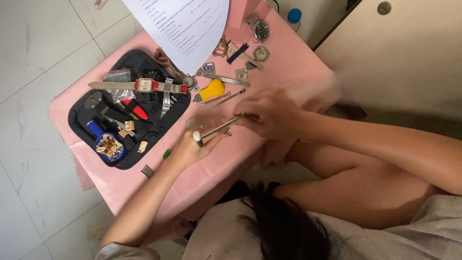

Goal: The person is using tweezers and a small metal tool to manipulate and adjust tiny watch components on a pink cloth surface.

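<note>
A thin metal rod tool (219, 129) lies slantwise between both hands: the right hand (269, 113) pinches its upper end, the left hand (192, 147) is closed on its white-tipped lower end. Beneath is a pink-covered bench (288, 62) on pale floor tiles (29, 58). One black tool case (130, 108), one paper sheet (185, 26), one yellow-handled opener (211, 90).

floor (33, 72): white tiles (grey veins) | cabinet (409, 58): beige wood

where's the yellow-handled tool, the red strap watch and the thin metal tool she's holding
yellow-handled tool (213, 88), head view, on the yellow handle
red strap watch (146, 85), head view, on the square case
thin metal tool (219, 129), head view, mid-shaft between both hands
</note>
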